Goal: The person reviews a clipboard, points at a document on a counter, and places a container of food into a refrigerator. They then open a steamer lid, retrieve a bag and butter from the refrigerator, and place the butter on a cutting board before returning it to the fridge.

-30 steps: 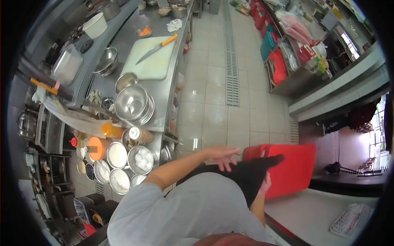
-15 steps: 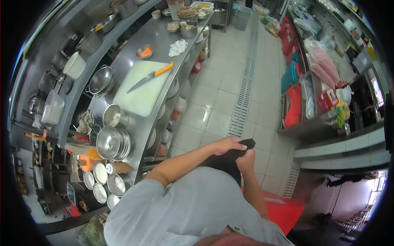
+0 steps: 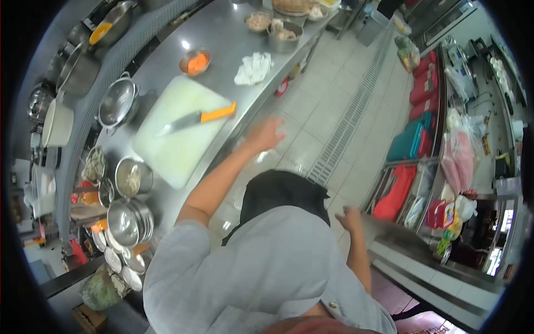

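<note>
My left hand is raised over the floor just off the table's edge, near the yellow-handled knife. It is blurred, with its fingers apart and nothing in them. That knife lies on a pale cutting board, its blade pointing left. Lower on the right, my right hand hangs beside my body, fingers spread and holding nothing. Between the two hands, a black apron covers my front below the grey shirt. Beyond the board are a small bowl of orange pieces and a crumpled white cloth.
The steel table runs along my left, with a colander and stacked steel bowls. A drain grate crosses the tiled floor. To the right, shelving holds red bins and a teal crate.
Both hands have let go of the black apron cloth. My left hand moved up and left toward the table; my right hand moved slightly right. The view has shifted closer to the table.
</note>
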Available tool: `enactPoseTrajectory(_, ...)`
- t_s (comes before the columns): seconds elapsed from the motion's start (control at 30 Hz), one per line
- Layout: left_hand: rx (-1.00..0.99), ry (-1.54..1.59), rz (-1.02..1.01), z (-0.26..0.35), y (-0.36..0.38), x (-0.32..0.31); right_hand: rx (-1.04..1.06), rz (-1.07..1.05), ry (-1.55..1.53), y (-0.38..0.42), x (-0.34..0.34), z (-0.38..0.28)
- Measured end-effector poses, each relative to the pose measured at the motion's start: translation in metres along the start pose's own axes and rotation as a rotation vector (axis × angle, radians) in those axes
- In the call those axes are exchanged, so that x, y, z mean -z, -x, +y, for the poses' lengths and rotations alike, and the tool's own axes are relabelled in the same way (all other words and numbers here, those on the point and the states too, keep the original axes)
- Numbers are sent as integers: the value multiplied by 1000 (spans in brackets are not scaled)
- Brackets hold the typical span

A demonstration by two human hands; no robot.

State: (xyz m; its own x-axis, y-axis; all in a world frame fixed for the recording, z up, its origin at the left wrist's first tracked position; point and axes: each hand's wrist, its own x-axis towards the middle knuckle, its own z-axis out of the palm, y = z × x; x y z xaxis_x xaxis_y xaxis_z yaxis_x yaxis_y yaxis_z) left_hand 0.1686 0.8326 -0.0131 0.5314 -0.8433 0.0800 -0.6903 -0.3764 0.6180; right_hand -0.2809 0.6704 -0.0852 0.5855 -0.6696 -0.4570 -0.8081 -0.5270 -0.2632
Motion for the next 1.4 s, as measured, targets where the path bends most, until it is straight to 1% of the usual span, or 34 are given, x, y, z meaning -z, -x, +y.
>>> enactPoseTrajectory(0.03,-12,-125,80,-18,-36,17,-60,-66,13,-10,4,11)
enactPoseTrajectory(0.1,64,-305,87,-36,-99,46,-170,-180,-55,-20,16,16)
enactPoseTrajectory(0.13,103,-397,76,-44,-120,55,-126,-163,-93,-27,5,32)
enactPoseTrajectory(0.17,135,-445,33,-56,-136,55,-83,-146,-135,-34,-7,47)
enactPoseTrajectory(0.23,192,-543,-46,-94,-169,39,-215,-247,-308,-40,-8,54)
enactPoseTrajectory(0.27,141,-615,17,-135,-176,13,-278,-298,-392,-49,-5,54)
enactPoseTrajectory(0.3,208,-592,-45,-138,-190,20,-340,-295,-397,-57,-2,53)
enactPoseTrajectory(0.33,274,-571,-108,-140,-206,26,-279,-316,-393,-67,-13,67)
enactPoseTrajectory(0.37,339,-552,-171,-140,-221,37,-125,-327,-381,-78,-45,106)
enactPoseTrajectory(0.4,393,-431,-163,-145,-238,51,40,-331,-373,-89,-84,151)
enactPoseTrajectory(0.47,418,-231,13,-170,-279,78,287,-331,-372,-121,-141,210)
enactPoseTrajectory(0.5,423,-129,103,-184,-300,88,208,-339,-333,-137,-120,198)
enactPoseTrajectory(0.57,521,-14,218,-214,-340,104,54,-348,-256,-178,-70,175)
enactPoseTrajectory(0.63,662,-32,122,-230,-374,123,14,-444,-285,-239,-4,155)
enactPoseTrajectory(0.7,724,22,167,-246,-397,122,-132,-530,-428,-313,28,172)
enactPoseTrajectory(0.73,841,170,214,-249,-406,120,-261,-587,-555,-351,18,198)
enactPoseTrajectory(0.77,963,321,254,-255,-414,117,-157,-556,-250,-376,47,187)
enactPoseTrajectory(0.8,988,382,261,-260,-421,114,-150,-426,-250,-395,77,185)
enactPoseTrajectory(0.83,1020,447,268,-269,-425,109,-342,-278,-400,-408,119,160)
enactPoseTrajectory(0.87,1051,514,280,-276,-428,105,-374,-110,-612,-418,144,147)
enactPoseTrajectory(0.93,1017,683,257,-294,-437,104,-343,54,-716,-443,188,116)
enactPoseTrajectory(0.97,1004,762,238,-302,-437,103,-342,51,-714,-458,202,106)
enactPoseTrajectory(1.03,971,789,211,-307,-435,101,-360,47,-708,-468,218,95)
enactPoseTrajectory(1.07,945,814,212,-305,-438,103,-335,60,-671,-474,210,99)
enactPoseTrajectory(1.17,894,837,207,-295,-425,101,-405,-88,-626,-472,207,68)
enactPoseTrajectory(1.27,903,878,294,-290,-416,97,-367,-377,-533,-474,198,43)
enactPoseTrajectory(1.37,815,35,201,-265,-428,139,-293,-315,-421,-505,202,11)
enactPoseTrajectory(1.4,744,123,365,-262,-433,146,-207,-235,-364,-523,203,2)
